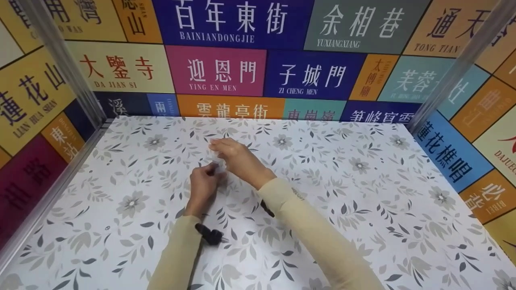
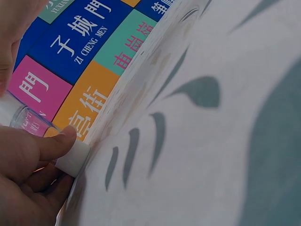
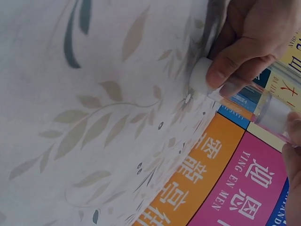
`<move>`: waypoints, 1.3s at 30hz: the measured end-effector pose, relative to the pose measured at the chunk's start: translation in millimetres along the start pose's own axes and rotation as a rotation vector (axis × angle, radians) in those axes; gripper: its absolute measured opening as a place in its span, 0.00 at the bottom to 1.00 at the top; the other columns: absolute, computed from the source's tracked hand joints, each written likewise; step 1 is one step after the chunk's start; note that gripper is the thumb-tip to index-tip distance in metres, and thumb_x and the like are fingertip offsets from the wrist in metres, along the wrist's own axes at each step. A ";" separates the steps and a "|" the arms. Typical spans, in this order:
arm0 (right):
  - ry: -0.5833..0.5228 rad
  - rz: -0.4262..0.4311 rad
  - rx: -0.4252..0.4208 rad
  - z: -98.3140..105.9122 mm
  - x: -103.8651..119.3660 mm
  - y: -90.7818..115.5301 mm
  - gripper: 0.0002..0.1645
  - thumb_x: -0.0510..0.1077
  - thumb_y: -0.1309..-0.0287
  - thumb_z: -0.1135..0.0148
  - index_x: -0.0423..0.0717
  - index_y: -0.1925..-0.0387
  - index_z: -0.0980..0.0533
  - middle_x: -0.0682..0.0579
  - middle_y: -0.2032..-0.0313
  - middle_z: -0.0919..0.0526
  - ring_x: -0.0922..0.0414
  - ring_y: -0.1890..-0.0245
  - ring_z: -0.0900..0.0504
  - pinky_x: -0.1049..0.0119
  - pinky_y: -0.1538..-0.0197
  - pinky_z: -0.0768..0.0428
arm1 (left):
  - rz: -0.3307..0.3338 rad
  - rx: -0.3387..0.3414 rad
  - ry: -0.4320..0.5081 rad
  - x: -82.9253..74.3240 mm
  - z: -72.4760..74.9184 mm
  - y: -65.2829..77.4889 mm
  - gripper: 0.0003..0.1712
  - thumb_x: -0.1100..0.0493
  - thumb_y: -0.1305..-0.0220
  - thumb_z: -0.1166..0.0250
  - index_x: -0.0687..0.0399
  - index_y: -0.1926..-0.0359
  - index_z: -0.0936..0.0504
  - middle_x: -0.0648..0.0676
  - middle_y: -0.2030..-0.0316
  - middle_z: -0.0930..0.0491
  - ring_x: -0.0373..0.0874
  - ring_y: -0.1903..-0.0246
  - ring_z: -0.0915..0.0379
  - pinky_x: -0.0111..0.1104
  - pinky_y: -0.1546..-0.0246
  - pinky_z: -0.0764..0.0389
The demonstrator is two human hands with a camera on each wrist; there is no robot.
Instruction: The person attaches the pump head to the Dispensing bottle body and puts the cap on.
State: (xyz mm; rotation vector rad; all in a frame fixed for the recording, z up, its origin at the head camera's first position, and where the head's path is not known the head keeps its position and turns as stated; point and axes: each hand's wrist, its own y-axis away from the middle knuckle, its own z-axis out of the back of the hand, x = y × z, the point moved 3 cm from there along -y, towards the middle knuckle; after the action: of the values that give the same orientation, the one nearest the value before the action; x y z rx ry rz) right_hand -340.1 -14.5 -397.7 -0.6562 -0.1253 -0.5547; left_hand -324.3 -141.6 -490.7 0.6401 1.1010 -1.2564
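A slim clear bottle [image 2: 73, 157] with a white lower end and a whitish upper part stands between my two hands, its white end at the tablecloth. My left hand [image 1: 203, 183] pinches it low down, thumb against the white end, as the left wrist view shows. Over its top, my right hand [image 1: 238, 157] holds the upper part; in the right wrist view only fingertips [image 3: 294, 129] of this hand appear at the edge, on the whitish section [image 3: 275, 115]. In the head view the hands and blur hide most of the bottle.
A white tablecloth [image 1: 322, 173] with grey flowers and leaves covers the table. Colourful panels [image 1: 219, 72] with Chinese place names rise behind and at both sides. Clear upright strips [image 1: 455, 68] stand at the back corners. A black strap device [image 1: 211, 235] sits on the left wrist.
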 end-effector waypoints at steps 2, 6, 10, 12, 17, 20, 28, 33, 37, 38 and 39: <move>-0.008 -0.002 -0.015 -0.2 0.2 -2.4 0.23 0.25 0.40 0.43 0.37 0.44 0.21 0.42 0.40 0.19 0.47 0.38 0.21 0.64 0.32 0.26 | -0.001 -0.002 0.001 -0.1 0.9 -1.6 0.16 0.68 0.47 0.28 0.67 0.54 0.13 0.65 0.55 0.13 0.53 0.56 0.17 0.41 0.52 0.18; 0.034 -0.003 -0.016 -4.4 2.1 -3.2 0.22 0.26 0.39 0.45 0.36 0.43 0.22 0.41 0.40 0.19 0.46 0.38 0.21 0.63 0.31 0.27 | 0.026 0.000 -0.001 2.9 1.5 -2.5 0.18 0.68 0.46 0.29 0.66 0.52 0.14 0.65 0.53 0.13 0.53 0.52 0.17 0.44 0.46 0.19; 0.061 -0.015 -0.027 -8.9 2.3 -0.4 0.22 0.27 0.38 0.45 0.37 0.43 0.22 0.41 0.39 0.20 0.45 0.38 0.21 0.63 0.31 0.28 | 0.046 0.011 -0.005 5.7 0.3 -1.9 0.19 0.67 0.45 0.29 0.66 0.50 0.15 0.65 0.53 0.13 0.52 0.53 0.18 0.44 0.47 0.19; 0.056 -0.021 -0.039 -10.9 1.9 0.4 0.21 0.27 0.37 0.45 0.37 0.43 0.22 0.41 0.40 0.20 0.46 0.37 0.21 0.64 0.31 0.28 | 0.050 0.013 -0.002 6.0 0.4 -1.9 0.19 0.68 0.46 0.29 0.66 0.51 0.14 0.65 0.54 0.13 0.51 0.55 0.18 0.43 0.48 0.19; 0.048 -0.053 -0.067 -14.7 1.0 2.7 0.19 0.29 0.35 0.44 0.39 0.44 0.23 0.43 0.40 0.21 0.49 0.36 0.23 0.67 0.31 0.28 | 0.030 -0.004 0.004 3.8 1.0 -2.0 0.18 0.69 0.49 0.29 0.66 0.54 0.13 0.65 0.58 0.12 0.51 0.58 0.19 0.40 0.52 0.20; 0.054 -0.081 -0.059 -16.5 1.5 4.9 0.20 0.31 0.34 0.44 0.41 0.43 0.23 0.43 0.39 0.23 0.50 0.36 0.24 0.69 0.31 0.29 | 0.025 -0.007 -0.001 2.4 0.2 -0.5 0.18 0.69 0.50 0.29 0.66 0.54 0.13 0.65 0.58 0.12 0.51 0.58 0.18 0.41 0.51 0.19; 0.056 -0.106 -0.053 -17.5 1.5 7.8 0.21 0.31 0.34 0.43 0.39 0.41 0.27 0.42 0.35 0.25 0.48 0.34 0.24 0.67 0.31 0.28 | -0.009 -0.015 -0.073 -5.0 1.3 0.4 0.13 0.69 0.49 0.29 0.66 0.60 0.12 0.64 0.63 0.12 0.52 0.64 0.20 0.42 0.57 0.20; 0.093 -0.069 -0.092 -20.2 0.4 13.1 0.21 0.33 0.33 0.43 0.37 0.39 0.29 0.40 0.35 0.24 0.46 0.37 0.21 0.65 0.36 0.23 | 0.020 0.021 -0.095 -4.0 5.3 1.1 0.16 0.67 0.48 0.28 0.64 0.55 0.12 0.64 0.59 0.12 0.52 0.61 0.17 0.41 0.56 0.19; 0.154 -0.028 -0.111 -22.2 -1.3 19.1 0.30 0.36 0.35 0.39 0.38 0.33 0.32 0.40 0.32 0.27 0.46 0.43 0.18 0.65 0.43 0.18 | 0.091 0.083 -0.044 -2.3 15.4 1.1 0.26 0.67 0.49 0.27 0.63 0.46 0.16 0.64 0.47 0.16 0.56 0.44 0.19 0.44 0.40 0.21; 0.162 -0.020 -0.115 -22.6 -2.0 20.8 0.32 0.37 0.36 0.37 0.38 0.32 0.33 0.40 0.31 0.29 0.46 0.44 0.17 0.66 0.44 0.18 | 0.112 0.102 -0.034 -1.6 18.6 0.8 0.27 0.67 0.49 0.27 0.62 0.45 0.17 0.64 0.46 0.17 0.56 0.42 0.20 0.44 0.38 0.22; 0.168 -0.011 -0.120 -22.8 -2.8 22.3 0.34 0.38 0.37 0.36 0.38 0.31 0.34 0.40 0.29 0.30 0.47 0.45 0.16 0.66 0.45 0.17 | 0.138 0.118 -0.019 -1.0 21.7 1.0 0.27 0.67 0.48 0.28 0.62 0.44 0.18 0.64 0.45 0.18 0.56 0.41 0.21 0.44 0.37 0.24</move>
State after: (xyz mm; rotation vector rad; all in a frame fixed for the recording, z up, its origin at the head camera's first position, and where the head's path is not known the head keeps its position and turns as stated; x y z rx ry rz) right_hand -332.1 -12.6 -428.7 -0.7226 0.0623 -0.6294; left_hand -316.9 -159.9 -481.6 0.7793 0.9556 -1.2120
